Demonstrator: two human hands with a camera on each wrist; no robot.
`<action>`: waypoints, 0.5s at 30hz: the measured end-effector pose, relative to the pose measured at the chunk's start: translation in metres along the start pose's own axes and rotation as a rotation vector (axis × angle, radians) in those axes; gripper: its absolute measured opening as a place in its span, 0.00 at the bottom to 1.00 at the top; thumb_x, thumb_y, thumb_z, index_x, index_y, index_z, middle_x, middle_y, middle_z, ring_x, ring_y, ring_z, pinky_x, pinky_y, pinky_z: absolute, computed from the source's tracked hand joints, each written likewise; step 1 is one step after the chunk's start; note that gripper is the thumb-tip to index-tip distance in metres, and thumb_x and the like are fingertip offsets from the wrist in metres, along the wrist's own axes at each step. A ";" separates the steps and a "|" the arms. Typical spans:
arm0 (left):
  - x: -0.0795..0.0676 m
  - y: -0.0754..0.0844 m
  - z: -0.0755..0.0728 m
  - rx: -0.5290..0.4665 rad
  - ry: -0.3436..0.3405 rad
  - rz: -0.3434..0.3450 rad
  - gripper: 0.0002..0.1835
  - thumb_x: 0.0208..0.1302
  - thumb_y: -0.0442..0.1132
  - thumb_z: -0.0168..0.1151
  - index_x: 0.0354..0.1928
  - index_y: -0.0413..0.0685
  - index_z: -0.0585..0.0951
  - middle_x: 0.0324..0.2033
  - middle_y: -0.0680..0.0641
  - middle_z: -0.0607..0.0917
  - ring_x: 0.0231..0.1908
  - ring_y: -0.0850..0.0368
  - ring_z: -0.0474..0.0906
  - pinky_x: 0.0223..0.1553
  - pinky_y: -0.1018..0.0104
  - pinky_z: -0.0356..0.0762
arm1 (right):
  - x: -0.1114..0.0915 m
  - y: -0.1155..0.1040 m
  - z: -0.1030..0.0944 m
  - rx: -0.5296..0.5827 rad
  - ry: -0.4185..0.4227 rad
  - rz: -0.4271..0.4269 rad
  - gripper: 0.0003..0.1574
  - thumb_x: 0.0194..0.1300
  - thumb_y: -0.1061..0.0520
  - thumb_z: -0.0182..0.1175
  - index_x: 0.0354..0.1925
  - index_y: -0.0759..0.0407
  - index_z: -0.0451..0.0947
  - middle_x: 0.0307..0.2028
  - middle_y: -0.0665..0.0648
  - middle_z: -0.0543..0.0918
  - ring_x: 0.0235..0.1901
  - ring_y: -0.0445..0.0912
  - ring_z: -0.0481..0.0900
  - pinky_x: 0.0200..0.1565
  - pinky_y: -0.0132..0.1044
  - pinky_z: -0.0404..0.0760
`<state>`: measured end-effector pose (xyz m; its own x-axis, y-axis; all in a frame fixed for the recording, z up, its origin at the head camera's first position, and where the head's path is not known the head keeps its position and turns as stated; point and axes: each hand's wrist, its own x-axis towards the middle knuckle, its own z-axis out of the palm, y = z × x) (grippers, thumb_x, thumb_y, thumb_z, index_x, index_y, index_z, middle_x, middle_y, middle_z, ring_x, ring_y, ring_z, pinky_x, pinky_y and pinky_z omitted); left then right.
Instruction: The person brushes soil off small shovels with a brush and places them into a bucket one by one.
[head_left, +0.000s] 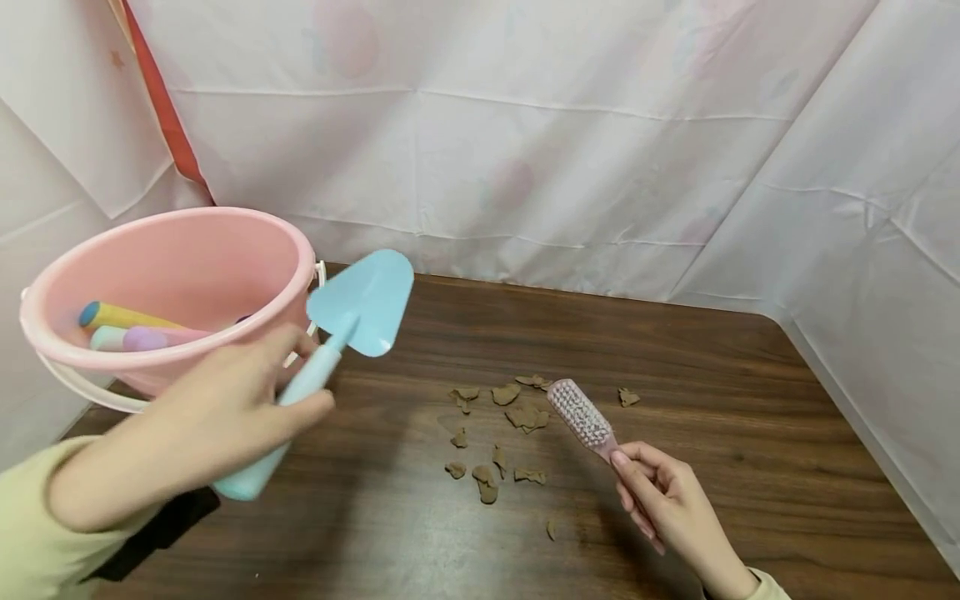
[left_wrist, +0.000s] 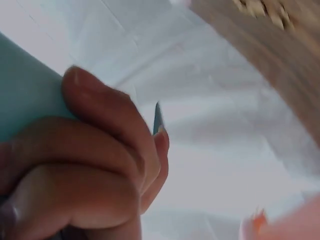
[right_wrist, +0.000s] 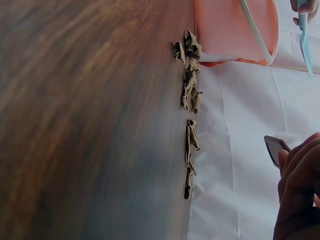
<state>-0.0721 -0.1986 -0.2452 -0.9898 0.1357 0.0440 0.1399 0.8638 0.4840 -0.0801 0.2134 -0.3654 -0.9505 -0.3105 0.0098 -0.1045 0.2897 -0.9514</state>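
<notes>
My left hand (head_left: 225, 408) grips the pale green handle of a toy trowel (head_left: 367, 300) with a light blue blade. It is raised in front of the pink bucket (head_left: 300, 250), and in the left wrist view the fingers (left_wrist: 100, 140) curl round the handle. On the right, my right hand (head_left: 667, 500) holds a small pink brush (head_left: 581, 412) by its handle, bristles facing up toward the head camera. Several dry brown leaf pieces (head_left: 527, 415) lie scattered on the table left of the brush. The right wrist view shows the brush (right_wrist: 276, 149) above the table surface.
The bucket stands at the left with a white handle (head_left: 90, 387) hanging down its side. Inside it are a yellow stick with a blue end (head_left: 127, 316) and a purple-tipped item (head_left: 146, 338). A white curtain (head_left: 465, 150) surrounds the dark wooden table (head_left: 750, 400).
</notes>
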 end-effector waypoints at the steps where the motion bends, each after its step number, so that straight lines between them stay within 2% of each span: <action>1: 0.001 -0.006 -0.006 0.013 -0.004 -0.011 0.16 0.60 0.51 0.61 0.45 0.54 0.70 0.22 0.57 0.79 0.17 0.62 0.71 0.17 0.67 0.67 | 0.000 0.000 0.000 -0.002 0.000 0.003 0.16 0.74 0.59 0.45 0.40 0.75 0.68 0.17 0.50 0.73 0.06 0.37 0.63 0.03 0.36 0.63; 5: 0.005 -0.032 -0.028 0.066 -0.035 -0.098 0.25 0.62 0.64 0.55 0.50 0.55 0.68 0.33 0.53 0.83 0.23 0.59 0.74 0.18 0.65 0.69 | -0.001 0.001 -0.001 -0.003 0.003 0.003 0.15 0.74 0.60 0.45 0.41 0.75 0.69 0.17 0.53 0.73 0.06 0.37 0.64 0.03 0.36 0.63; 7: 0.009 -0.047 -0.038 0.063 -0.056 -0.131 0.28 0.61 0.67 0.54 0.52 0.56 0.68 0.38 0.52 0.83 0.25 0.58 0.75 0.17 0.64 0.70 | -0.001 0.002 -0.001 -0.002 0.002 0.000 0.15 0.74 0.60 0.45 0.41 0.74 0.69 0.16 0.54 0.72 0.06 0.38 0.63 0.03 0.36 0.63; 10: 0.018 -0.067 -0.053 0.087 -0.039 -0.135 0.26 0.59 0.65 0.59 0.50 0.57 0.70 0.37 0.54 0.84 0.23 0.57 0.76 0.16 0.62 0.72 | -0.002 0.003 -0.002 -0.003 0.000 -0.003 0.15 0.74 0.60 0.45 0.40 0.74 0.69 0.16 0.55 0.72 0.06 0.38 0.64 0.03 0.36 0.63; 12: 0.026 -0.078 -0.063 0.147 0.000 -0.112 0.24 0.56 0.63 0.63 0.46 0.57 0.72 0.34 0.55 0.85 0.22 0.58 0.76 0.18 0.65 0.70 | -0.003 0.004 -0.002 -0.005 -0.005 -0.001 0.15 0.74 0.60 0.45 0.40 0.74 0.69 0.16 0.53 0.73 0.06 0.38 0.64 0.03 0.36 0.63; 14: 0.033 -0.087 -0.073 0.238 0.040 -0.090 0.23 0.55 0.61 0.65 0.41 0.53 0.73 0.26 0.54 0.85 0.19 0.59 0.74 0.20 0.66 0.67 | -0.003 0.004 -0.002 -0.007 -0.012 0.002 0.15 0.74 0.60 0.46 0.41 0.74 0.70 0.17 0.52 0.73 0.06 0.38 0.64 0.03 0.36 0.64; 15: 0.036 -0.091 -0.078 0.258 0.033 -0.085 0.22 0.56 0.59 0.65 0.41 0.52 0.74 0.26 0.54 0.85 0.20 0.59 0.73 0.20 0.66 0.66 | -0.004 0.004 -0.002 -0.007 -0.014 0.005 0.15 0.74 0.60 0.46 0.41 0.74 0.70 0.17 0.51 0.73 0.06 0.38 0.64 0.03 0.36 0.64</action>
<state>-0.1228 -0.3098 -0.2194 -0.9981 0.0445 0.0435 0.0540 0.9671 0.2485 -0.0777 0.2178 -0.3686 -0.9467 -0.3221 0.0006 -0.1019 0.2975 -0.9493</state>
